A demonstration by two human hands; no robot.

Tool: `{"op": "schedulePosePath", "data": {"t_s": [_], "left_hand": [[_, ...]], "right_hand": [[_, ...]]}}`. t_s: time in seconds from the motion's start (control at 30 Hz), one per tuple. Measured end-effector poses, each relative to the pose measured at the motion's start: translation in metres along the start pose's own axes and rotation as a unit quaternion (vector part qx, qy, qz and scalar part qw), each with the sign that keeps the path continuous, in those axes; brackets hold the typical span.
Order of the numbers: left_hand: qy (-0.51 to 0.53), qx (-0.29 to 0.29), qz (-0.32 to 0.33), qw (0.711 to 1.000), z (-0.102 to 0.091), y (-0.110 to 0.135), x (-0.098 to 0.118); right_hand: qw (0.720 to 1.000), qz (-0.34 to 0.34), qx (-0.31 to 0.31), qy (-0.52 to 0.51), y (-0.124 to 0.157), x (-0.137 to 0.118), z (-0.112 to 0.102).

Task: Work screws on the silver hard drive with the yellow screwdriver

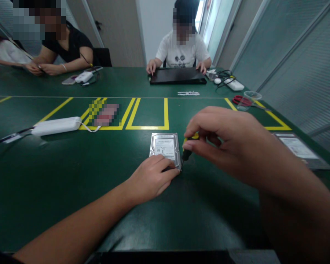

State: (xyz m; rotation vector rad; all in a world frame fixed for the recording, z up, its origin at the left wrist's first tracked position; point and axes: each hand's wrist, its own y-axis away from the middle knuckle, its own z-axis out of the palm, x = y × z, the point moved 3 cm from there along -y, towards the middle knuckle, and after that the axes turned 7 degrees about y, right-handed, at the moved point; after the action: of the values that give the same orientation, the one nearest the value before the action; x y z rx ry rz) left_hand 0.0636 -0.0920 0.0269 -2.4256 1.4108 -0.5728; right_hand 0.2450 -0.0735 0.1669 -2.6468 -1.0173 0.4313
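Note:
A silver hard disk drive (165,145) with a white label lies flat on the green table. My left hand (155,176) rests over its near end, fingers curled around the near right corner. Above and to the right, my right hand (222,143) pinches a yellow and black screwdriver (187,150). The thin shaft points down, its tip at the drive's near right corner, close to my left fingertips. Whether the tip sits in a screw is too small to tell. My left palm and fingers hide the drive's near edge.
Yellow tape (148,128) marks boxes on the table. A white power strip (57,125) and a phone (107,114) lie left. Red-handled scissors (240,101), a clear cup (251,98) and a bagged sheet (299,148) lie right. Across, a person (181,47) holds a black panel (178,75).

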Motion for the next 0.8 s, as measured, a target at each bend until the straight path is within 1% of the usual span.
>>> {"op": "schedulePosePath", "data": {"t_s": [0.17, 0.33, 0.57, 0.8], "left_hand": [[0.006, -0.002, -0.003, 1.0, 0.0005, -0.0003, -0.0009], [0.006, -0.01, -0.005, 1.0, 0.0015, 0.001, -0.0007], [0.009, -0.007, -0.004, 1.0, 0.002, 0.0006, -0.0015], [0.006, -0.009, -0.005, 1.0, 0.0028, 0.0013, -0.0012]], "right_hand": [[1.0, 0.003, -0.001, 0.001, -0.0002, -0.0002, 0.0018], [1.0, 0.015, -0.01, -0.007, 0.0038, -0.0038, -0.0016], [1.0, 0.011, -0.006, 0.008, 0.0009, -0.0019, -0.0001], [1.0, 0.013, 0.023, 0.006, 0.0051, -0.0018, -0.0043]]}}
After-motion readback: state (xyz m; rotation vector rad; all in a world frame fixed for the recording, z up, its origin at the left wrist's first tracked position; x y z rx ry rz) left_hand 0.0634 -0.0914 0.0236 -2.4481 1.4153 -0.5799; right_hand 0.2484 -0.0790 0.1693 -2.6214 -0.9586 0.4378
